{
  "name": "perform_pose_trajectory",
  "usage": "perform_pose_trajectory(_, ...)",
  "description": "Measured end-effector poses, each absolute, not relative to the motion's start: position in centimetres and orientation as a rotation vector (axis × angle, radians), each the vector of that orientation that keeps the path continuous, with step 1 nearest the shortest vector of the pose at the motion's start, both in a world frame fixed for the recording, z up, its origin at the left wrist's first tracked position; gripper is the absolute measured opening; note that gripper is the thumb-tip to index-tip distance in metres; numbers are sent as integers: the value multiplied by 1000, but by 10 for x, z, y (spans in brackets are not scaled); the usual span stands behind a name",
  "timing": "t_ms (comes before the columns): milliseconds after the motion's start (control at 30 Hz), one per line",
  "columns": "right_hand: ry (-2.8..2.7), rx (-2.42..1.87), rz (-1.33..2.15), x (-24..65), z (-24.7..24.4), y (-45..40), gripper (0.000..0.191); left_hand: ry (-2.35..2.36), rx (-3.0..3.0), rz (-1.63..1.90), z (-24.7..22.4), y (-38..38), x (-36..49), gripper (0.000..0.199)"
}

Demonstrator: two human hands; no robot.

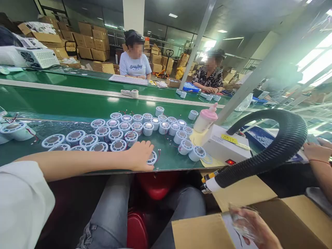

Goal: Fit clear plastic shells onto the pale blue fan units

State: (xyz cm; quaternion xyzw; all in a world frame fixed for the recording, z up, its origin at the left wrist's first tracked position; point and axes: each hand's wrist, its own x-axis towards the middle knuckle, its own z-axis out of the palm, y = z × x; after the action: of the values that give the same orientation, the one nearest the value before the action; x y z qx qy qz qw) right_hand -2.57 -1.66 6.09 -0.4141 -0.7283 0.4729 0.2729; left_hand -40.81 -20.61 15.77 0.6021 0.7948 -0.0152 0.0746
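My left hand (142,155) is closed around a white round unit (151,158) near the front edge of the green workbench (168,162). Red wires show beside that unit. Several similar white cylindrical units (118,145) with grey discs in their tops stand to the left of my hand and behind it. At the lower right, my right hand (250,224) holds a crumpled clear plastic bag (240,221) over an open cardboard box (204,231).
A white box with a red switch (225,145) and a thick black hose (280,145) stand at the right, beside a pink-lidded container (205,119). Another person's hand (317,152) is at the far right. Two people sit across the bench.
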Motion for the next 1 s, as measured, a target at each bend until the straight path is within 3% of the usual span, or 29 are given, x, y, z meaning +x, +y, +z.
perform_pose_trajectory(67, -2179, -964, 1223, -51, 71, -45, 42, 2365, 1731, 40, 154, -210, -400, 60)
perform_pose_trajectory(200, -2530, -538, 927, -101, 91, -101, 29, 2137, 1660, 285, 150, -213, -390, 40)
perform_pose_trajectory(333, -2623, -278, 601, -135, 100, -131, 42, 1772, 1580, 441, 139, -220, -374, 28)
perform_pose_trajectory(467, -2689, -333, 420, -154, 106, -137, 48, 1516, 1549, 527, 129, -229, -358, 20)
perform_pose_trajectory(667, -2857, -444, 759, -160, 113, -144, 20, 1467, 1670, 629, 129, -241, -353, 19)
perform_pose_trajectory(800, -2632, -548, 1168, -158, 114, -157, 12, 1538, 1499, 929, 115, -248, -348, 17)
perform_pose_trajectory(1000, -2179, -804, 1516, -160, 117, -166, 28, 1494, 1390, 1079, 90, -263, -346, 61)
